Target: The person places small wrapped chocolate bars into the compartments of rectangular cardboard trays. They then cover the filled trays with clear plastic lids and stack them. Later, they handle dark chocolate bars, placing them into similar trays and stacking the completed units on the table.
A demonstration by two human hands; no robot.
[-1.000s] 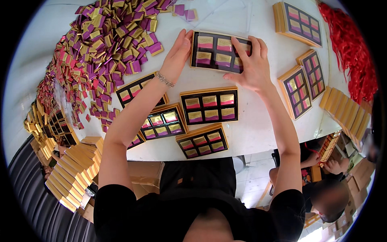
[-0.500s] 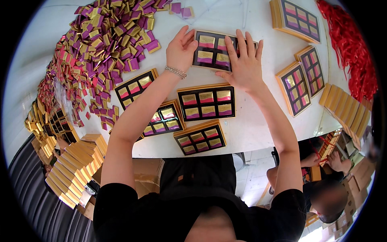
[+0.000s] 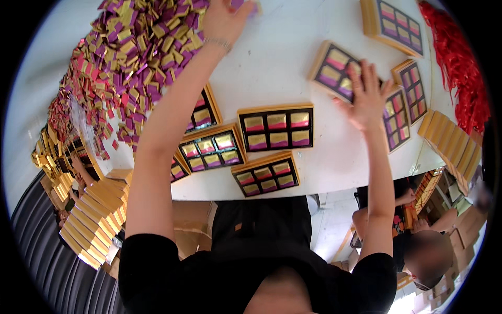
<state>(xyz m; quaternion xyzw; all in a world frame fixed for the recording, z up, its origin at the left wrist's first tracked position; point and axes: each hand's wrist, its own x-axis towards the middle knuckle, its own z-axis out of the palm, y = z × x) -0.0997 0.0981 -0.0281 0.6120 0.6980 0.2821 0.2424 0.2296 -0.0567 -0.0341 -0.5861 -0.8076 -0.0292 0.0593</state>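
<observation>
Box (image 3: 333, 68) of foil-wrapped squares lies slanted toward the right side of the desk (image 3: 277, 63), with the right hand (image 3: 367, 102) over its right end. That hand's fingers are spread apart, thumb by the near edge (blurry, so I cannot tell whether they clamp it or just rest). The left hand (image 3: 222, 23) is up at the top edge beside a loose purple-and-gold piece (image 3: 253, 9); its fingers are partly cut off and smeared, so their grip is unclear.

Progress, as far as it shows: the squares visible in the box sit in their slots, though the hand hides the rest. Three filled boxes stand on the right: an upper one (image 3: 400, 29), a lower one (image 3: 396, 118) and one just behind that (image 3: 413, 90). Nearer the body, the middle box (image 3: 276, 127), the front box (image 3: 265, 174) and the glossy box (image 3: 213, 152) each show six squares (two more are part-hidden by the left forearm (image 3: 175, 112)). Clear covers on any of them: can't confirm. Left over, a big heap of wrapped pieces (image 3: 136, 47) lies loose, unboxed.
</observation>
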